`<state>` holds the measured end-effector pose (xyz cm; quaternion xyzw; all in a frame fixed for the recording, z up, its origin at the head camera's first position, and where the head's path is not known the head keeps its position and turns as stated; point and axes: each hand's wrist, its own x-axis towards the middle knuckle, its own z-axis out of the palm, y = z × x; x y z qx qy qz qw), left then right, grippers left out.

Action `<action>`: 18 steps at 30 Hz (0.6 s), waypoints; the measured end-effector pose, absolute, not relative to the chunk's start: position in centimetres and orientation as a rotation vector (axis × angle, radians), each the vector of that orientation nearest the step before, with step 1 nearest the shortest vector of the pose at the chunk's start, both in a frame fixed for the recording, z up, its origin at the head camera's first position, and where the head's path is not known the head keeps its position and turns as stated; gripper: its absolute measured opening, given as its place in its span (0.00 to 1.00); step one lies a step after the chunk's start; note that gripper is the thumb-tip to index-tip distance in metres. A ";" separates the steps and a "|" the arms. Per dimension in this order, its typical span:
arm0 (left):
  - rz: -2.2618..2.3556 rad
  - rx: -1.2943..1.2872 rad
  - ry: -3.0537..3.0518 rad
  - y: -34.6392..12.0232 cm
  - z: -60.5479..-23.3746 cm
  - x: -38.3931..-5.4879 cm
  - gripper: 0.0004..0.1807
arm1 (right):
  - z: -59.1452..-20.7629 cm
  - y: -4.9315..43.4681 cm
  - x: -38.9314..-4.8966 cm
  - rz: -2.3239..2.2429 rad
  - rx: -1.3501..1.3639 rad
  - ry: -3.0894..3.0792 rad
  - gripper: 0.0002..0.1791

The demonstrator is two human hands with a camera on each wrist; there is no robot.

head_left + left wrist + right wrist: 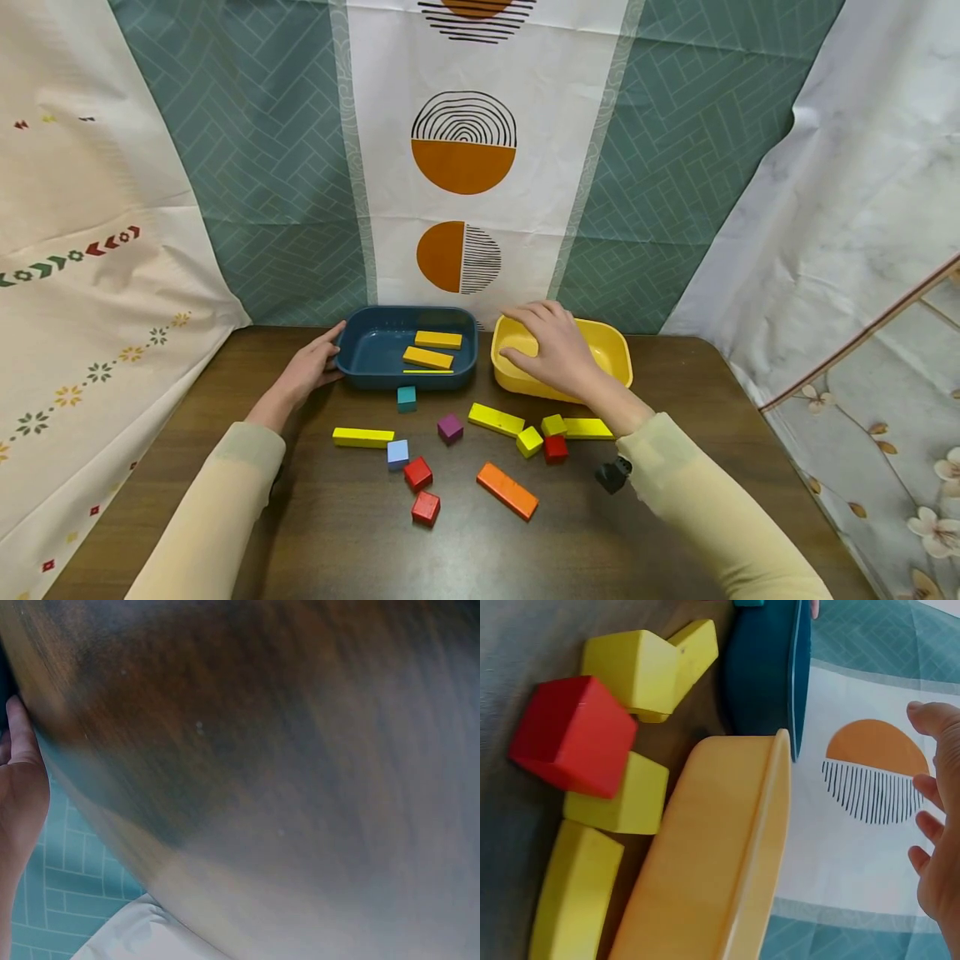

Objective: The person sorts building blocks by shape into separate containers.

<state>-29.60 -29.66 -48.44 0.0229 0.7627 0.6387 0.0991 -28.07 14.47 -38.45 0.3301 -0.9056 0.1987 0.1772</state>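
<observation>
At the table's back left stands a dark blue plastic bin point(408, 382) with two orange-yellow blocks point(428, 357) in it and a thin yellow strip at its near side. My left hand point(303, 374) touches the bin's left side with extended fingers; the left wrist view catches only part of that hand point(21, 795). Beside it is a yellow bin point(618, 358). Above its left part hovers my right hand point(553, 346), fingers apart and nothing seen in them. The right wrist view shows these fingers over the bin's rim.
In front of the bins lie several loose blocks: yellow bars point(363, 437), an orange bar point(507, 491), red cubes point(426, 508), yellow cubes point(529, 442), a purple cube point(450, 429), a light blue cube point(398, 454) and a teal cube point(407, 399). A patterned cloth point(480, 250) hangs behind.
</observation>
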 end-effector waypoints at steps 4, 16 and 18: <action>1.886 0.063 2.255 -29.5 -48.2 -29.4 0.32 | -39.2 15.4 -27.1 0.583 0.930 -2.553 0.32; 1.900 0.054 2.231 -29.4 -47.7 -29.3 0.33 | -41.9 18.8 -23.5 0.621 0.905 -2.570 0.28; 1.889 0.064 2.243 -29.4 -47.9 -29.3 0.32 | -42.3 19.5 -22.8 0.623 0.904 -2.571 0.28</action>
